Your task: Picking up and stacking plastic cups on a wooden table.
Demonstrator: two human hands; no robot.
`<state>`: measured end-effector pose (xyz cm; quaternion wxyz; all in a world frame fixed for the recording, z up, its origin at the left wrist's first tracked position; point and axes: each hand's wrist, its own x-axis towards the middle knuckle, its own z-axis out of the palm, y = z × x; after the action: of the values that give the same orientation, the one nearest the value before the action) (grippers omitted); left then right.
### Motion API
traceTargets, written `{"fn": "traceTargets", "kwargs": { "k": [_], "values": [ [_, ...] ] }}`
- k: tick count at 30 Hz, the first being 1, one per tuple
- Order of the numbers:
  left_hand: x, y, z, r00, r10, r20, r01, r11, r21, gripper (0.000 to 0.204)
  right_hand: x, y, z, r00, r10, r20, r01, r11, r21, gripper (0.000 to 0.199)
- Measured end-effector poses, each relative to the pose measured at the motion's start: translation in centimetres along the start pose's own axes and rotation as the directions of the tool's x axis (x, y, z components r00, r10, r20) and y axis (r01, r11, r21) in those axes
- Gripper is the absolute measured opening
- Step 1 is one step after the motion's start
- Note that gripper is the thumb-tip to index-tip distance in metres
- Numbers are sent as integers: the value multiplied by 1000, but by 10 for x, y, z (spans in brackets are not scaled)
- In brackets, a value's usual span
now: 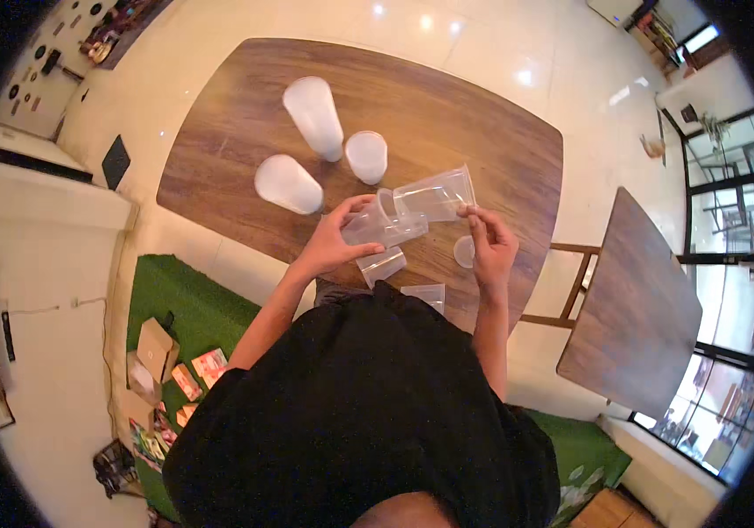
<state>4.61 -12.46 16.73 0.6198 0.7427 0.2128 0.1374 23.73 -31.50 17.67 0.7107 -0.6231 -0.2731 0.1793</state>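
My left hand (339, 239) is wrapped round a clear plastic cup (368, 227) that lies tilted on its side, its open rim partly hidden by my fingers. Between the fingertips of my right hand (493, 248) is the rim of another clear plastic cup (437, 194); its base end meets or overlaps the cup on the left, and I cannot tell whether it sits inside. Close below are a loose clear cup (385, 266) and one more clear cup (425, 294) near the table's front edge. A small round clear cup (464, 252) stands beside my right hand.
Farther back on the wooden table (456, 114) stand a tall whitish stack of cups (313, 114), a second stack (289, 183) and a shorter one (366, 157). A smaller wooden table (632, 317) is at the right. Boxes and packets (158, 350) lie on green matting at the left.
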Motion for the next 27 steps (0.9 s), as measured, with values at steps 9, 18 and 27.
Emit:
{"fn": "traceTargets", "kwargs": {
  "k": [9, 18, 27],
  "values": [
    [-7, 2, 4, 999, -44, 21, 44, 999, 17, 78, 0, -13, 25, 920, -96, 379, 204, 945, -257, 12],
    [-28, -11, -1, 991, 6, -134, -4, 1000, 15, 81, 14, 1, 36, 951, -79, 300, 134, 977, -168, 11],
    [-74, -30, -52, 846, 376, -378, -203, 882, 425, 76, 60, -41, 103, 784, -450, 428, 592, 750, -296, 14]
  ]
}}
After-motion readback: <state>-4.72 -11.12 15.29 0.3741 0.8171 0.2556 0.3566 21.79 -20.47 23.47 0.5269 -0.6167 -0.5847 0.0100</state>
